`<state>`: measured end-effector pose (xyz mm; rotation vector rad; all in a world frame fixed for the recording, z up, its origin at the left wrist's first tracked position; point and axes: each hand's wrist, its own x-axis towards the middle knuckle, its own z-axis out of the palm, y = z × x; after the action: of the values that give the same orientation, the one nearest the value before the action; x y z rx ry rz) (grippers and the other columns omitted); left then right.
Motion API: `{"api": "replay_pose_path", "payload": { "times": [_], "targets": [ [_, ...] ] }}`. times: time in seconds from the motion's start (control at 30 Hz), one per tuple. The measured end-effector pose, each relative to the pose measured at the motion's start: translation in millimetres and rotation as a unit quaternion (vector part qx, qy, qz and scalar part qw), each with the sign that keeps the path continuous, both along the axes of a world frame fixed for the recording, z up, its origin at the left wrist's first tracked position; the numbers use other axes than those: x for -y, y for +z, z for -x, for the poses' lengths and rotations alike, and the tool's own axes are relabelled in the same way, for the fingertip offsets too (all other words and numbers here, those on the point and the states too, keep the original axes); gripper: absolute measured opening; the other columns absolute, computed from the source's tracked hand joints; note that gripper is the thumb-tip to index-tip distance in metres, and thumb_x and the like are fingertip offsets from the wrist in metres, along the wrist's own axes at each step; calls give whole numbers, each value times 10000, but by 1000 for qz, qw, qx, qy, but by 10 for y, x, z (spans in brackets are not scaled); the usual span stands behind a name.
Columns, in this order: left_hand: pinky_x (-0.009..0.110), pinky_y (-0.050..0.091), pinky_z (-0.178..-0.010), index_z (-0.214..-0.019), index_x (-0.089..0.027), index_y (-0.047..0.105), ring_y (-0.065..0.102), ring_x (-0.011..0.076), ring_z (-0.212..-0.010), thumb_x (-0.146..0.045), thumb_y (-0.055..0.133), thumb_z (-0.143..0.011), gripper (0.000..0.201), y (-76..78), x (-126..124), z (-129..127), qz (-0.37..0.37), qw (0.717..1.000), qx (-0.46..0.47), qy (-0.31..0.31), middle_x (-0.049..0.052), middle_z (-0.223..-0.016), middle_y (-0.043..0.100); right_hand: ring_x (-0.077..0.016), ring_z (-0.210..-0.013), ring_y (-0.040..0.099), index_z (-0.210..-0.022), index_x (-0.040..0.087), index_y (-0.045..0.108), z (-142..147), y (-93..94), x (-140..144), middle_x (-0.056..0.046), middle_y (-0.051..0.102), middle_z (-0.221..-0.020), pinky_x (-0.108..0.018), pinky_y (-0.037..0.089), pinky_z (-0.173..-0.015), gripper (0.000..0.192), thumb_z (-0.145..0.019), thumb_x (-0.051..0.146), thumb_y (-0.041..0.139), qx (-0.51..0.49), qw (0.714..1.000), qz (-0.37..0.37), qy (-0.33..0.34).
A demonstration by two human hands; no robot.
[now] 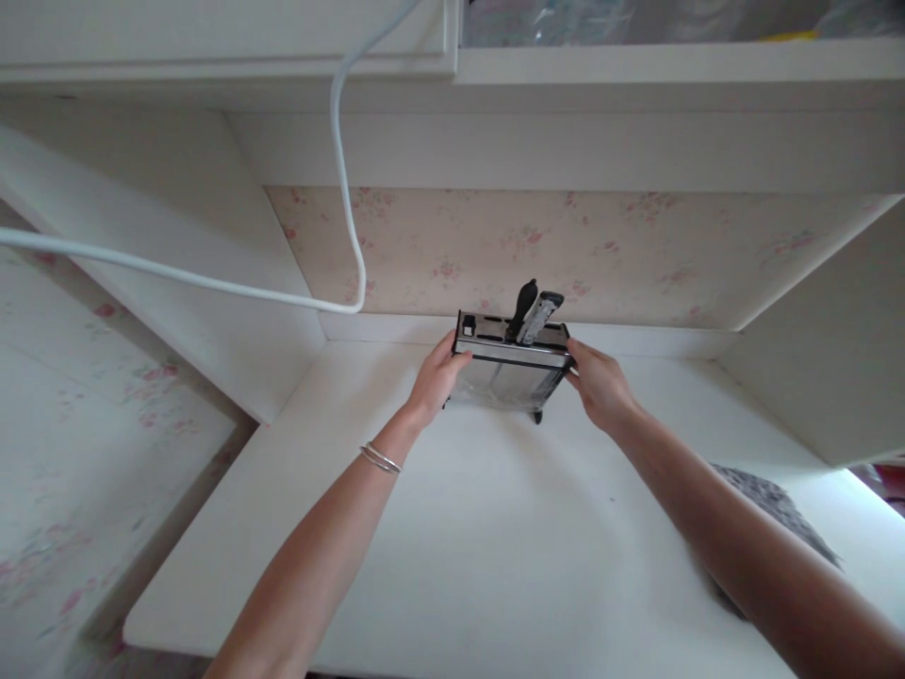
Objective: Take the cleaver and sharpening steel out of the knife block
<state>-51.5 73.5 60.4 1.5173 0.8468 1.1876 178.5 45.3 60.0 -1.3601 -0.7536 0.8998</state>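
A knife holder with a slotted black-and-silver top and a see-through front is between my two hands, at the back of the white desk. My left hand grips its left end, the thumb on the front edge of the top. Round the right end closes my right hand. Out of the slots rise a black handle and a grey, speckled handle, leaning right; what is below them is hard to make out. A small black foot shows under the holder. Whether its base rests on the desk, I cannot tell.
Around the white desk are side panels and flowered wallpaper. A white cable hangs in front on the left. Overhead is a cabinet with an open shelf at right. Grey fluffy cloth lies by my right forearm.
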Motion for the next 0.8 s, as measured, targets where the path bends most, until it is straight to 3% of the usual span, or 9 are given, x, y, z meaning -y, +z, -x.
{"api": "replay_pose_path", "payload": {
  "times": [0.1,0.3,0.47,0.57,0.63,0.7,0.8],
  "targets": [
    [374,307,-1102,-1302,-194,543,490,225,-1260,-253,504,-845,463,-57,-10,82,-12,1000,15,-24,43,-1347,580,-156,-958,621,-954,158,695,48,-7,-11,-49,701,-938,-316,473,-933,215,-872,287,543,-1,1000,-6,11],
    [369,348,-1067,-1272,-183,565,525,229,-1212,-246,487,-858,425,-112,-60,96,-42,998,-40,1,51,-1293,618,-144,-1076,591,-1006,205,679,18,-11,-11,-31,689,-1046,-313,435,-1008,212,-886,279,520,-11,998,17,54],
    [373,397,-1017,-1170,-158,623,549,242,-1155,-251,500,-848,357,-84,-144,91,-81,971,-191,115,104,-1223,621,-175,-1178,543,-1107,212,621,-103,-21,52,-63,602,-1252,-346,429,-1030,283,-852,328,580,7,999,37,29],
    [402,386,-1019,-1209,-122,577,516,262,-1172,-259,536,-836,400,16,-138,69,-106,956,-208,178,159,-1274,538,-163,-1225,500,-1186,237,564,-157,-31,177,-55,490,-1386,-315,417,-1038,378,-830,351,616,20,999,19,-17],
    [386,402,-998,-1178,-141,587,531,243,-1126,-268,532,-853,354,146,-94,10,-172,938,-240,183,132,-1202,570,-156,-1126,559,-1189,251,552,-151,-83,325,-50,515,-1348,-288,477,-952,414,-806,381,640,28,999,-19,-42],
    [367,426,-958,-1103,-163,614,561,223,-1036,-295,530,-871,280,309,-40,-94,-251,908,-295,160,85,-1052,627,-138,-877,622,-1164,243,552,-91,-215,518,-50,611,-1168,-266,530,-776,432,-781,414,658,23,998,-48,-45],
    [353,467,-851,-1080,-184,606,584,219,-922,-389,543,-878,295,549,6,-313,-310,865,-375,127,51,-920,648,-98,-580,534,-1077,200,572,110,-597,836,-16,643,-847,-217,456,-549,385,-792,452,624,24,1000,-13,12]
  ]
}}
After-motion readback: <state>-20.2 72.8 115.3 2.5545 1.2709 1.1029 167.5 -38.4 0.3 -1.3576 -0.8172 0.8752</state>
